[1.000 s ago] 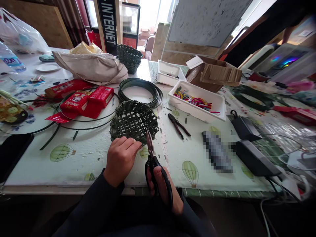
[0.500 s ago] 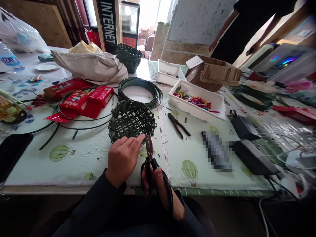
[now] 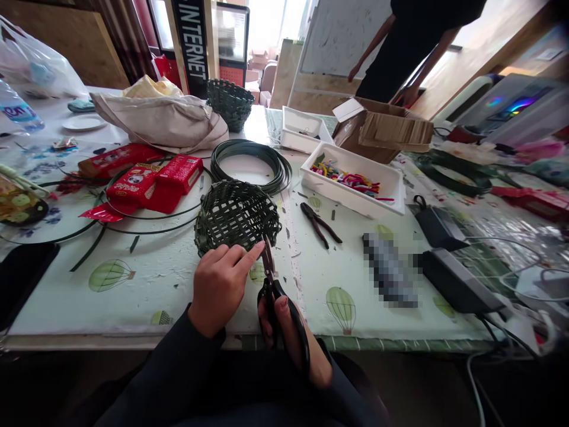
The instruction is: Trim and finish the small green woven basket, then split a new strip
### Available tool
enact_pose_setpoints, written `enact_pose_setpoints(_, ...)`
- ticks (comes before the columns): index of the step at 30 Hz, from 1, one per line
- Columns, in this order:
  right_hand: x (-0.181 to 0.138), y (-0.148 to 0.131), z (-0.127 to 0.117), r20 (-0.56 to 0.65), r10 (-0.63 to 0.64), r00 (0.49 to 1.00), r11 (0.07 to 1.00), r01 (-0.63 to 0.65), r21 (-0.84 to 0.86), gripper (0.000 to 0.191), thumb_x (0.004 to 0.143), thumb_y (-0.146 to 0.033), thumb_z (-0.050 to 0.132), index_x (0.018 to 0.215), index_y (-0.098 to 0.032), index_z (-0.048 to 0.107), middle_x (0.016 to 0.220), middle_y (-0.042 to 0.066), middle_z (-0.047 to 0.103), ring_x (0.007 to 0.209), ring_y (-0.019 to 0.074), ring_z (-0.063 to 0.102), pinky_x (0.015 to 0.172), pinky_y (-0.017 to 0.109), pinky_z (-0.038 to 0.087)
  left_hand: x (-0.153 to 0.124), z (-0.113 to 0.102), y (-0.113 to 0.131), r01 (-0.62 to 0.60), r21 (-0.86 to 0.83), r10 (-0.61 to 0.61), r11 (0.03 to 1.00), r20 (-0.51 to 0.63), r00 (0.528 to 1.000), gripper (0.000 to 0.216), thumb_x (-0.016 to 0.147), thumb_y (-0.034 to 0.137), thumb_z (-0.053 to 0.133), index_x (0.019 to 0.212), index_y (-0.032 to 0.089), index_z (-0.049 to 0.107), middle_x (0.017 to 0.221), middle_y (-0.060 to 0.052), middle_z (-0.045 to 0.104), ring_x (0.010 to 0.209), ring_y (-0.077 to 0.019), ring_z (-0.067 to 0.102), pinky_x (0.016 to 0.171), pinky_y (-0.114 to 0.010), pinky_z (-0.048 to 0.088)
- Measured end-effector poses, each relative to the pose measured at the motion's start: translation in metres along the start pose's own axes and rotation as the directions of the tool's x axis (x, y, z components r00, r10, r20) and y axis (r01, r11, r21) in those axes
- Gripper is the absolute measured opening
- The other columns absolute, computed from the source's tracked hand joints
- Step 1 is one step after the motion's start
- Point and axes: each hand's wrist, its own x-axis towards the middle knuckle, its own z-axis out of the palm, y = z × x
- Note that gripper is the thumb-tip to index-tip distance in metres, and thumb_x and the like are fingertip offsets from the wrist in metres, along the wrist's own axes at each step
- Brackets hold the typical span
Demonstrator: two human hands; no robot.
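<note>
A dark green woven basket (image 3: 237, 216) lies upside down on the table in front of me. My left hand (image 3: 220, 284) rests at its near rim, fingers curled, forefinger pointing at the rim by the blades. My right hand (image 3: 291, 341) grips black-handled scissors (image 3: 275, 284), their blades closed and touching the basket's near edge.
Pliers (image 3: 320, 222) lie right of the basket. A coil of green strip (image 3: 251, 163), red packets (image 3: 153, 181), a white tray of coloured bits (image 3: 353, 181), a cardboard box (image 3: 384, 133) and black adapters (image 3: 457, 281) fill the table. A second basket (image 3: 230, 104) sits at the back. A person in black (image 3: 413, 41) stands behind.
The scissor blades have closed at the basket's rim and my left forefinger has stretched toward them. The person at the back has moved left into fuller view.
</note>
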Motion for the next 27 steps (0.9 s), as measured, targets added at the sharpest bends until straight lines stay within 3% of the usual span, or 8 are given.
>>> enact_pose_setpoints(17,0.0063,0.0011,0.0031,-0.099,0.022,0.995,0.997,-0.030,-0.077,0.066,0.072,-0.084,0.033,0.058,-0.020,0.042,0.043,-0.005,0.039,0.036,0.0074,0.038,0.036,0.021,0.033,-0.0008,0.0022,0.0021,-0.015,0.037,0.015,0.999,0.010,1.000,0.044,0.087,0.011,0.053,0.127,0.027,0.056,0.074,-0.001,0.061,0.069,-0.0187,0.046,0.064,-0.034,0.033)
enact_pose_setpoints(27,0.0064,0.0027,0.0032,-0.125,0.065,0.990,0.998,-0.066,-0.005,0.063,0.071,-0.081,0.044,0.057,-0.019,0.042,0.041,-0.007,0.037,0.032,0.0055,0.036,0.031,0.018,0.031,-0.0021,0.0027,0.0033,-0.011,0.060,0.012,0.998,-0.006,1.000,0.049,0.085,0.006,0.052,0.129,0.028,0.055,0.074,0.000,0.061,0.069,-0.0184,0.046,0.064,-0.034,0.033)
